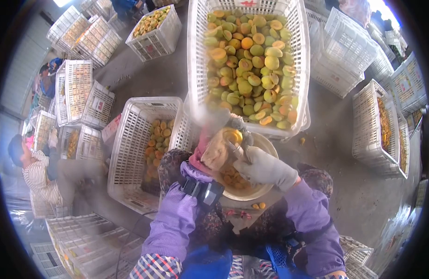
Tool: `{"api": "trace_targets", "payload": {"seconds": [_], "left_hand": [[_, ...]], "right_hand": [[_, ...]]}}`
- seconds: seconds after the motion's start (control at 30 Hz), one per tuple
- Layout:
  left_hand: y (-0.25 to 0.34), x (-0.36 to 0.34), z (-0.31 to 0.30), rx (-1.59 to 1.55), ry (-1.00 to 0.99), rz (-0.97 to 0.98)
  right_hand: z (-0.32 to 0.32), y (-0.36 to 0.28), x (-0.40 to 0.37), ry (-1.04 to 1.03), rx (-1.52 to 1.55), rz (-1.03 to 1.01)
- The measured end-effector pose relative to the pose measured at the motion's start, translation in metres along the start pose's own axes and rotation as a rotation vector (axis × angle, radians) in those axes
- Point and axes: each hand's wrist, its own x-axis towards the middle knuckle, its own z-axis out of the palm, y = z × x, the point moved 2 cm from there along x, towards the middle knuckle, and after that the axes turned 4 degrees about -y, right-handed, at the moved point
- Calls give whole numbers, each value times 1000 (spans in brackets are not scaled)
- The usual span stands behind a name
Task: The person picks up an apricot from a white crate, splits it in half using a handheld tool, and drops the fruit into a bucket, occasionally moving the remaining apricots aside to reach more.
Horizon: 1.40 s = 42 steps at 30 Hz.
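A yellow-green fruit (233, 136) sits in the fingers of my left hand (219, 146), which wears a stained glove with a pink cuff. My right hand (265, 168), in a pale grey glove, has its fingers pinched close beside the fruit. A small shiny item shows at its fingertips, too blurred to name. Both hands are over a round pale basin (270, 148) that holds orange fruit pieces (234, 179). Beyond them, a white crate (194, 65) full of green and orange fruit (251, 69) reaches up to the hands.
Another white crate (119, 160) with fruit is at the left. Small orange pieces (258, 205) lie below the basin. Crates with orange fruit (384, 125) are at the right. A person in a striped top (40, 176) is at the far left, near stacked crates (79, 88).
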Motion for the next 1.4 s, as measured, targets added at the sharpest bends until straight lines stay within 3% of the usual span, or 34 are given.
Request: {"api": "trace_targets", "payload": {"seconds": [0.03, 0.13, 0.2, 0.23, 0.33, 0.4, 0.47, 0.57, 0.67, 0.8, 0.83, 0.9, 0.97, 1.07, 1.13, 1.17, 1.2, 1.23, 1.3, 1.37, 1.4], "left_hand": [[-2, -1, 0, 87, 14, 5], [4, 9, 11, 262, 37, 27], [9, 14, 18, 342, 56, 63], [6, 14, 7, 611, 147, 170], [27, 6, -18, 190, 351, 294], [61, -11, -26, 368, 306, 369], [90, -32, -56, 390, 586, 230], [133, -34, -93, 1748, 667, 8], [125, 8, -48, 1867, 574, 231], [60, 99, 1, 1853, 212, 87], [42, 122, 0, 1867, 221, 52], [9, 162, -34, 1899, 212, -10], [-17, 189, -74, 1941, 176, -62], [2, 182, -44, 1673, 134, -209], [8, 169, -61, 1160, -15, -64], [12, 158, -66, 1064, -101, -7], [21, 143, -56, 962, -190, 40], [47, 113, 6, 1019, -303, 76], [57, 76, 45, 796, -227, 16], [47, 52, 37, 227, 139, -157], [44, 40, 35, 456, 46, -31]], "right_hand": [[2, 1, -2, -5, 3, 5], [1, 25, 0, -210, 391, -94], [3, 29, 0, -122, 307, -203], [4, 30, -1, -85, 261, -258], [8, 38, -16, 119, -127, -146], [22, 100, 2, 434, -976, -409], [24, 82, -15, 324, -948, -41], [20, 63, -29, 155, -931, 31], [17, 74, -32, 457, -976, -215], [7, 69, -41, 569, -950, -205], [5, 69, -42, 629, -951, -222], [1, 68, -45, 759, -1037, -238], [-4, 64, -44, 715, -1015, -200], [-13, 56, -50, 645, -980, -133], [-18, 51, -49, 702, -863, -191], [-21, 50, -48, 778, -760, -263], [-24, 47, -48, 850, -655, -333], [-26, 39, -51, 875, -574, -426], [-25, 36, -46, 908, -623, -431], [-19, 35, -39, 948, -635, -447], [-17, 30, -38, 956, -637, -468]]}}
